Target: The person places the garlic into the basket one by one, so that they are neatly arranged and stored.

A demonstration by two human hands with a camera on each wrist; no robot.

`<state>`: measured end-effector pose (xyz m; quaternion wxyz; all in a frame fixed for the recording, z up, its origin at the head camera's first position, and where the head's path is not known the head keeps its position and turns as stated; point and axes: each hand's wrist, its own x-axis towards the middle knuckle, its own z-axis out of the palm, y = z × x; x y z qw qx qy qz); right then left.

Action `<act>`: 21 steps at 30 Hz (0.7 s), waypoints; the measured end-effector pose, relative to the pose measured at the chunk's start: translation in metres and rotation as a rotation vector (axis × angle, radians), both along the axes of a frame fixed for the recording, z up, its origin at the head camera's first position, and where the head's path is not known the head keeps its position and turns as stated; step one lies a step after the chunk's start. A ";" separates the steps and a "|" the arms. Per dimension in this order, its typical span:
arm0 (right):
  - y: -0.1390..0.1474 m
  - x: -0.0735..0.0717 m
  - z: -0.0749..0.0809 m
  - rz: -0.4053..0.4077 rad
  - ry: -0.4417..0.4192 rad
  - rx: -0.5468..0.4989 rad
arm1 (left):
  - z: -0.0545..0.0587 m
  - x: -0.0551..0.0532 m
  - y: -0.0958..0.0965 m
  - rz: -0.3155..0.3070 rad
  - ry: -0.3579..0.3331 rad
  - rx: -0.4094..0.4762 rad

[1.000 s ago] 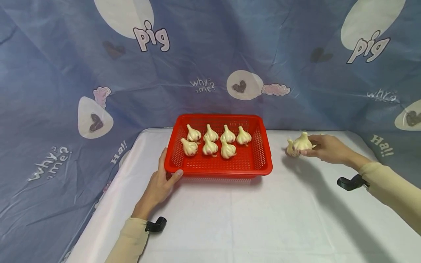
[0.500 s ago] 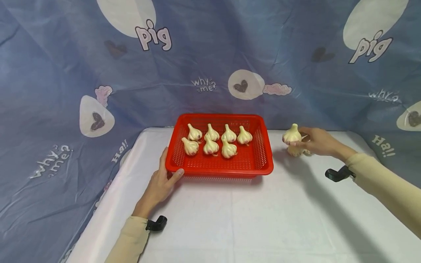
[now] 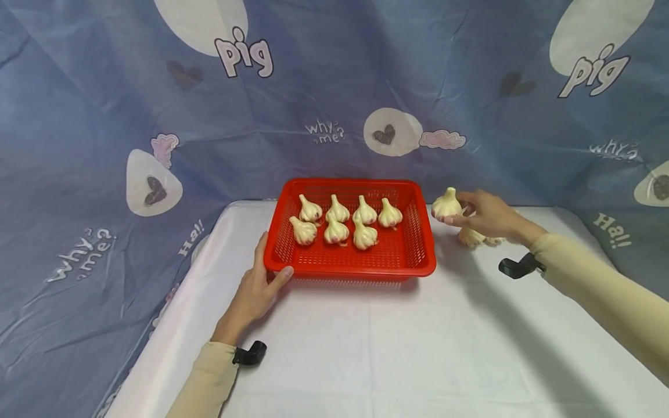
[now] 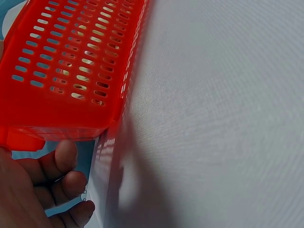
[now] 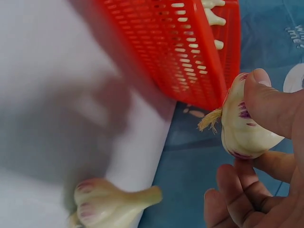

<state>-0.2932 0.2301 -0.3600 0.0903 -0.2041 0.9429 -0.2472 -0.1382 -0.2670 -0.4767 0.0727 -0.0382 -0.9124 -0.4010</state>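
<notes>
In the head view my left hand grips the near left corner of a red plastic basket, thumb by the front rim and fingers along the left side. The left wrist view has curled fingertips below the rim. My right hand pinches a garlic bulb between thumb and fingers, raised off the table just right of the basket. Purple streaks and dry roots show on this bulb in the right wrist view. Two rows of garlic bulbs lie inside the basket.
More garlic bulbs sit on the white-covered table beneath my right hand, partly hidden by it. A blue printed cloth hangs behind the table and down its left side.
My right hand has lifted the garlic bulb from the group on the right and carried it left toward the basket. The left hand keeps its hold on the corner.
</notes>
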 end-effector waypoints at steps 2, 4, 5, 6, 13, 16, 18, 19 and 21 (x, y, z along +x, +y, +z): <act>-0.005 0.000 0.002 0.007 0.016 0.000 | 0.000 0.000 0.000 -0.001 0.001 0.001; -0.009 0.000 0.003 0.027 0.035 0.000 | -0.001 0.000 0.001 0.000 0.000 0.003; -0.012 0.000 0.004 0.039 0.048 0.001 | -0.001 0.000 0.001 0.000 -0.002 0.004; -0.014 0.000 0.005 0.046 0.058 0.000 | -0.001 0.000 0.001 0.000 -0.003 0.004; -0.031 -0.001 0.011 0.081 0.107 0.014 | -0.002 0.001 0.002 0.002 -0.003 0.006; -0.038 -0.002 0.010 0.093 0.111 0.021 | -0.002 0.001 0.002 0.004 -0.001 0.005; -0.043 -0.002 0.009 0.107 0.114 0.024 | -0.002 0.000 0.001 0.005 -0.002 0.007; -0.046 -0.003 0.009 0.115 0.115 0.027 | -0.003 0.000 0.001 0.004 -0.001 0.009; -0.051 -0.004 0.008 0.135 0.121 0.036 | -0.003 0.000 0.001 0.001 -0.002 0.012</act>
